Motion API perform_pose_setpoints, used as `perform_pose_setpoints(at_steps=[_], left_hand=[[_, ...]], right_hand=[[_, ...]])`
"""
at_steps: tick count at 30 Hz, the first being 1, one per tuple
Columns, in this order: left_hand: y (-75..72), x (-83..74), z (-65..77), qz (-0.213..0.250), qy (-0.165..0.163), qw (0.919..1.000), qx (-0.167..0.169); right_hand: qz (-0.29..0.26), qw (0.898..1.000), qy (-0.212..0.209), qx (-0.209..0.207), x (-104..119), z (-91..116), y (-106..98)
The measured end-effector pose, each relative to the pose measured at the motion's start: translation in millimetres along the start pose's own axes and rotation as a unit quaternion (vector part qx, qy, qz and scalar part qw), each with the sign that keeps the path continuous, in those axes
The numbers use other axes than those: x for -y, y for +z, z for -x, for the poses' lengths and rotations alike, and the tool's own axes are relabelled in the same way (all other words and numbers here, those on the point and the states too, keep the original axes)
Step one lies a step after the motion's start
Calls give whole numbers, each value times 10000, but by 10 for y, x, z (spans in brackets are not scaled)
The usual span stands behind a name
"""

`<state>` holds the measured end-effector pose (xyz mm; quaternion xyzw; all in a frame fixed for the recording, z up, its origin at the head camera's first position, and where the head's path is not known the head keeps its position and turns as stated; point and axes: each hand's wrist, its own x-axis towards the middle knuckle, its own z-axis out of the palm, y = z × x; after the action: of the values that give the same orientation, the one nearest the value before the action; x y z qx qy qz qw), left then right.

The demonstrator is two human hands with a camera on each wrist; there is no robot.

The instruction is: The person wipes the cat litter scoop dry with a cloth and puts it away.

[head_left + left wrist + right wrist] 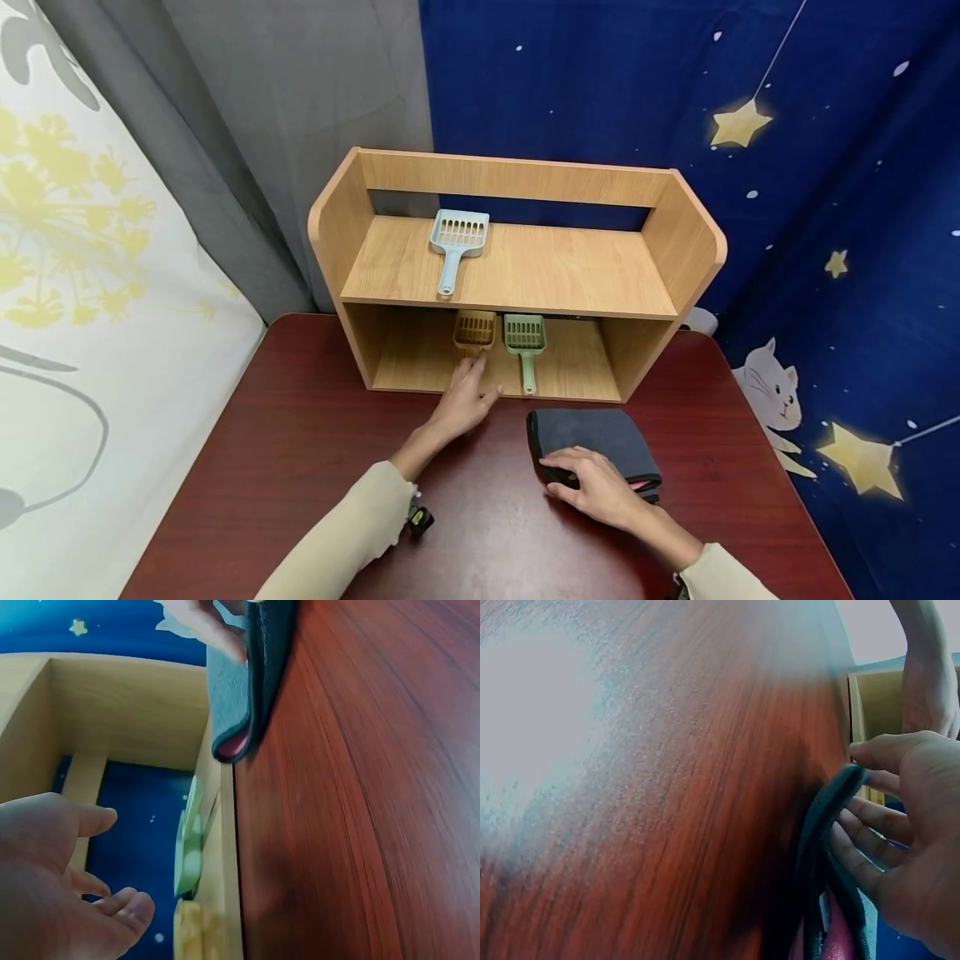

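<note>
My left hand (461, 404) reaches to the front of the lower shelf, fingers loosely bent and the thumb held apart. Its fingertips are by the handle end of a yellow litter scoop (475, 317); the hand hides most of that handle. To the right of it, a green litter scoop (528, 371) lies with its handle toward me. A light blue litter scoop (450, 271) lies on the upper shelf. My right hand (596, 487) rests on the near left edge of a folded dark grey cloth (600, 433), fingers over its top and thumb beside the edge (829, 810).
The two-level wooden shelf (510, 308) stands at the back of the dark red table (300, 467). Behind it hang a grey curtain (300, 92) and a blue starry curtain (585, 92). A white patterned curtain (97, 217) borders the left side.
</note>
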<state>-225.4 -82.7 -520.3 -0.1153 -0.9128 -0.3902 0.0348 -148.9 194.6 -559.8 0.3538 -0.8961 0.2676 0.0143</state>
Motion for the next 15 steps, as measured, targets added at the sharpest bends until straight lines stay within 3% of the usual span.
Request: perform_pose_setpoints(at_steps=[8, 15], left_hand=[[-339, 195, 301, -566, 351, 9974, -278], [-677, 511, 620, -1023, 624, 9898, -769]], right_hand=[[-302, 9994, 60, 178, 6, 26, -109], [-38, 9978, -243, -621, -230, 85, -403]])
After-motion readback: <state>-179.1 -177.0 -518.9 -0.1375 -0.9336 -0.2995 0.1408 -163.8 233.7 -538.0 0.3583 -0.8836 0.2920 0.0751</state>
